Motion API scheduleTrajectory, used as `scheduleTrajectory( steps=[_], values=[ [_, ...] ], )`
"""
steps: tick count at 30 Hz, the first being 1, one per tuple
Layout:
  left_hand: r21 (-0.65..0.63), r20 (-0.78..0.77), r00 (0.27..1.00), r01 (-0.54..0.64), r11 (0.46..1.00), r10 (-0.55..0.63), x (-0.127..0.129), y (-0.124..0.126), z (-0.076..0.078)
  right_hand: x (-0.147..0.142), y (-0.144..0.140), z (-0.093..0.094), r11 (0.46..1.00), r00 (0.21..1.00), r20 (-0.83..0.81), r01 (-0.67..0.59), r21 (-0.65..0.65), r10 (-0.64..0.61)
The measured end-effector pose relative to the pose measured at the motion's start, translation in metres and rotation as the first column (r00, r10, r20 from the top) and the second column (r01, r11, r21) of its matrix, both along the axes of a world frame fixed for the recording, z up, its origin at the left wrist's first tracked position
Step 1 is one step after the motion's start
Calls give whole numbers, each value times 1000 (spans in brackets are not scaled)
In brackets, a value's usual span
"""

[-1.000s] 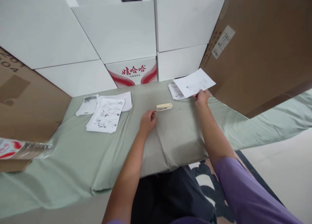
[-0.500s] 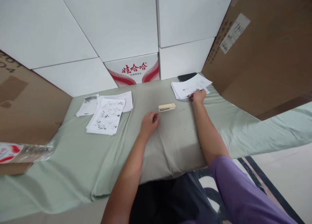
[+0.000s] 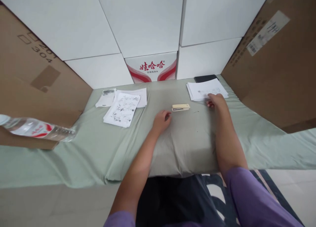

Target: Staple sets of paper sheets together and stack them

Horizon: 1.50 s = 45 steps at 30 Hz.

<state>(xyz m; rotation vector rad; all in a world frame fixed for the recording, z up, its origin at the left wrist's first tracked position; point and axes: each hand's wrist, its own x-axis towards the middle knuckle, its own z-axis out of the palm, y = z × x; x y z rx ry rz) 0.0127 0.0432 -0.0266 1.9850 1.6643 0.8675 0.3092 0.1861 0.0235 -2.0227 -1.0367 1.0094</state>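
Note:
My left hand rests on the cloth-covered surface, loosely curled with thumb and fingers apart and nothing in it. Just beyond its fingertips lies a cream stapler. At the front edge of a stack of white papers is my right hand; its bent fingers are apart, one reaching over the top sheet. No sheet is visibly lifted. To the left, a stack of sheets printed with dark ink drawings overlaps other white papers. A smaller sheet with a dark smudge lies beside them.
White boxes form a wall at the back, one with red lettering. Brown cardboard boxes stand at left and right. A clear plastic bottle is at far left. A dark flat object lies behind the right paper stack.
The view has shifted left, so things appear further right, and more of the bottle shows. The right paper stack looks straighter, and my right hand sits lower against its front edge.

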Motion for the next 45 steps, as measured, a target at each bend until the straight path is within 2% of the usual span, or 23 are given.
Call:
scheduleTrajectory(
  steps=[2,5,8,10,13,15,18,21,24,26,28,32,36,39,41,45],
  values=[
    [-6,-15,1000,-12,1000,12,-1,-1,2,-9,-1,4,997,997,36,-64,37,62],
    [18,-62,996,-63,998,64,-11,-4,10,-32,-4,12,973,984,113,-156,168,138],
    [45,-166,963,-207,977,211,-33,-9,21,-65,-15,25,917,959,186,-263,299,214],
    [57,-259,896,-357,932,359,-55,-11,27,-90,-27,33,872,938,220,-332,361,266],
    [65,-391,739,-573,817,549,-94,-12,33,-133,-52,34,781,905,312,-412,469,291],
    [41,-448,664,-653,756,599,-118,-11,35,-163,-72,24,696,868,350,-493,522,353],
    [-15,-486,628,-701,713,608,-138,-10,36,-199,-104,-3,564,748,420,-663,491,514],
    [6,-506,606,-709,705,614,-137,-10,33,-220,-127,-32,481,604,520,-796,366,604],
    [29,-523,594,-704,710,611,-130,-10,28,-224,-136,-46,404,474,610,-877,262,635],
    [21,-521,604,-697,717,602,-131,-10,26,-223,-135,-48,398,460,622,-883,248,634],
    [3,-504,620,-695,719,602,-138,-10,25,-222,-132,-46,419,484,610,-870,260,627],
    [3,-488,625,-696,718,609,-151,-11,28,-222,-130,-42,419,478,608,-873,250,634],
    [48,-510,648,-635,771,566,-150,-8,33,-223,-132,-42,420,473,613,-875,241,633],
    [-1,-522,673,-616,788,525,-150,-4,35,-223,-132,-41,422,473,625,-874,241,622],
    [-22,-549,661,-623,782,512,-152,-2,35,-222,-132,-41,423,467,632,-876,233,619],
    [27,-621,591,-640,768,514,-158,-2,33,-222,-132,-39,429,459,640,-877,216,616]
  ],
)
